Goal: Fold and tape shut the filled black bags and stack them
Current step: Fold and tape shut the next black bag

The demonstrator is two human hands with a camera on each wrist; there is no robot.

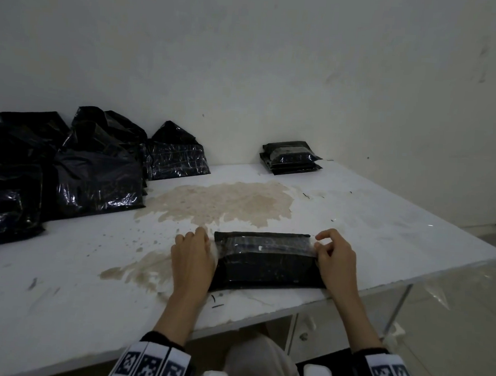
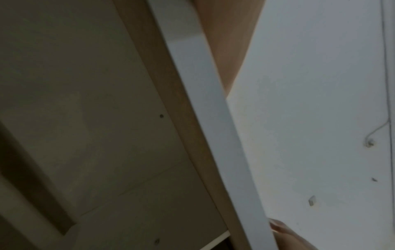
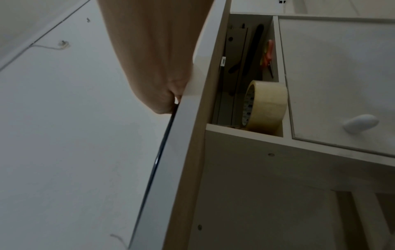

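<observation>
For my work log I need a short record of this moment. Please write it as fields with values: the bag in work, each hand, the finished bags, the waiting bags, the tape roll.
bag in work: folded black bag near the table front edge, clear tape strip across its fold
left hand: left hand presses the tape's left end, fingers flat
right hand: right hand pinches the tape's right end
finished bags: small stack at the far right
waiting bags: unsealed pile at the far left
tape roll: tape roll in an open compartment under the tabletop
</observation>
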